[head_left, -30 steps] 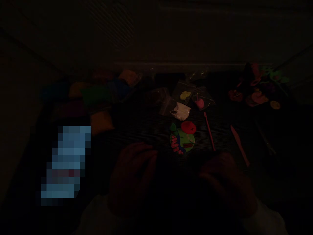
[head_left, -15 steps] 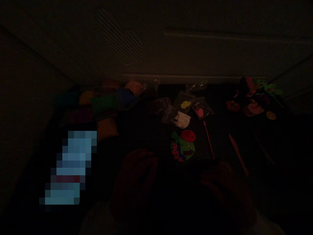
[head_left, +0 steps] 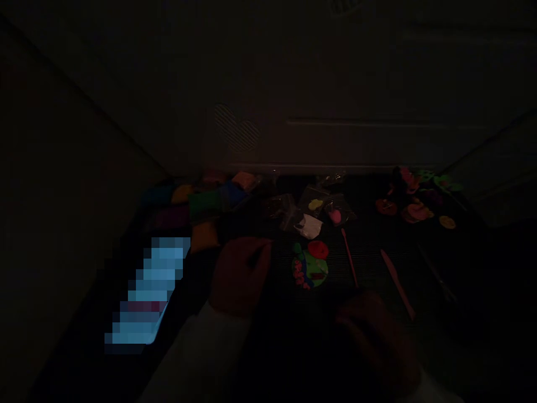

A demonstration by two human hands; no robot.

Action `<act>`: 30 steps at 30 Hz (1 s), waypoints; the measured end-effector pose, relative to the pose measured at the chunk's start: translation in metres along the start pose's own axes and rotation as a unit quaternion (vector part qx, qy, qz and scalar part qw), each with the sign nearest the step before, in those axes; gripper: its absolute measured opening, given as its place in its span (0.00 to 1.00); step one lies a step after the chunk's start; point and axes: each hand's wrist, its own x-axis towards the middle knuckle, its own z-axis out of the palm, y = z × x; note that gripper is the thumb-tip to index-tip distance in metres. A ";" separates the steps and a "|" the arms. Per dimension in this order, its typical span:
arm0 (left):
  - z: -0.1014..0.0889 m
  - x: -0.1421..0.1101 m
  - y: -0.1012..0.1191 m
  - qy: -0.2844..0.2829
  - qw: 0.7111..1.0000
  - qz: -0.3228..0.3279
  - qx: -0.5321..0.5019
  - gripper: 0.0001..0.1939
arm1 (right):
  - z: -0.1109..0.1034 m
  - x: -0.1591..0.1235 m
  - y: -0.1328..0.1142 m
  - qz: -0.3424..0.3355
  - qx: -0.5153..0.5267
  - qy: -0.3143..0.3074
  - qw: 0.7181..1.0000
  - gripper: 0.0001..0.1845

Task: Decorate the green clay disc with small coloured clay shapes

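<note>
The scene is very dark. My left hand (head_left: 241,277) is above the table left of a round green clay piece (head_left: 314,271) with a red part, blue strip and pink flower shapes. Its fingers and thumb come together at the tips; anything between them is too dark to make out. Lower right of the clay piece is my right hand (head_left: 377,336), blurred, its fingers curled together; I cannot see what they hold, if anything. Nearest to it lie a thin pink modelling stick (head_left: 349,257) and a pink plastic knife (head_left: 397,284).
A lit phone (head_left: 146,294), its screen blurred, lies at left. Colored clay packets (head_left: 205,205) are heaped behind it. Small clear bags hold yellow clay (head_left: 315,204), pink clay (head_left: 335,215) and white clay (head_left: 309,226). Colorful clay shapes (head_left: 417,211) sit at back right, before a panel wall (head_left: 356,145).
The view has tilted up, so the wall's heart pattern and the table things sit lower in frame. My left hand has turned slightly, with more sleeve showing; my right hand stays near its place.
</note>
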 end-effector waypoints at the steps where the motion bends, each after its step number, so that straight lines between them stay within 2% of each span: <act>1: 0.003 0.011 0.001 -0.007 1.000 -0.008 0.006 0.11 | -0.001 0.000 0.000 -0.004 -0.002 0.004 1.000 0.07; 4: 0.015 0.038 0.003 -0.019 0.999 -0.023 0.022 0.13 | -0.002 -0.001 0.000 0.001 -0.004 0.017 1.000 0.10; 7: 0.025 0.052 0.004 -0.049 0.998 -0.038 0.027 0.14 | -0.001 -0.003 0.000 0.009 -0.013 0.025 1.000 0.12; 11: 0.032 0.059 0.006 -0.080 0.995 -0.058 0.018 0.13 | 0.000 -0.004 0.001 0.009 -0.009 0.022 1.000 0.12; 17: 0.038 0.066 0.005 -0.083 0.993 -0.078 -0.014 0.11 | 0.000 -0.005 0.004 0.018 -0.018 0.004 1.000 0.11; 24: 0.022 0.064 0.007 -0.042 0.994 -0.061 -0.078 0.12 | 0.000 -0.004 0.004 0.015 -0.010 0.019 1.000 0.09; 30: 0.003 0.058 -0.003 -0.006 0.993 -0.077 -0.088 0.11 | 0.000 -0.005 0.005 0.013 -0.009 0.013 1.000 0.08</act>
